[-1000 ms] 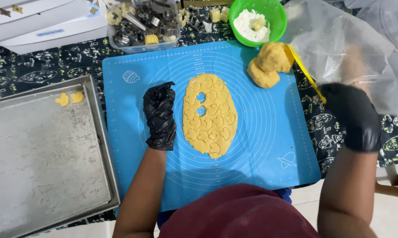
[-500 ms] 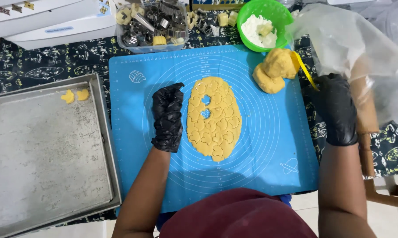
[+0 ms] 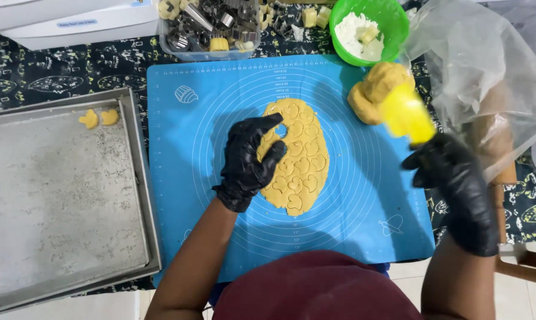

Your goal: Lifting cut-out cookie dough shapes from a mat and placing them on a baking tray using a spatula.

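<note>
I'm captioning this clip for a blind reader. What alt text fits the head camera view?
A left hand in a black glove rests on a rolled yellow dough sheet stamped with heart shapes, on a blue baking mat. The gloved right hand holds a blurred yellow tool. A metal tray lies at left.

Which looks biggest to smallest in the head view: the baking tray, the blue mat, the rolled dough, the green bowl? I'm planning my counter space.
1. Blue mat, though the baking tray runs off the left edge, so these two are unsure.
2. Baking tray.
3. Rolled dough.
4. Green bowl, partly cut off at the top.
</note>
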